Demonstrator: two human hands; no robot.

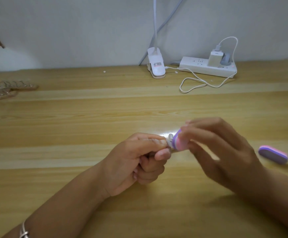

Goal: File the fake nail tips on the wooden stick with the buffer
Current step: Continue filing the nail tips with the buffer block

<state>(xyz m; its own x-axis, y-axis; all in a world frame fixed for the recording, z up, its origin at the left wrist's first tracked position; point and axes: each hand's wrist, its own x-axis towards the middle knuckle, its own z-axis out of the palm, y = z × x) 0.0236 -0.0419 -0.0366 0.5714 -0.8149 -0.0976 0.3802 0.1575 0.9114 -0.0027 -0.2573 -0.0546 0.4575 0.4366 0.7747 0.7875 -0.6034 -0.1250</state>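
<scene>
My left grip is curled closed, thumb and forefinger pinching a clear nail tip near the middle of the counter, a little toward the near edge. The wooden stick under it is hidden in the fist, so I cannot say how much of it I hold. The right grip is closed on the purple-and-pink buffer, whose end touches the tip. That hand is blurred, so I judge filing is under way.

The risks as I see them: the tip is small and stands out just past my fingertips, so too hard a stroke could pop it off the stick or flick it across the counter. A badly angled buffer would scrape my thumb rather than the tip. A second buffer lies toward the right edge, and more sticks of tips lie at the left edge; a wide elbow swing could knock either off.
</scene>
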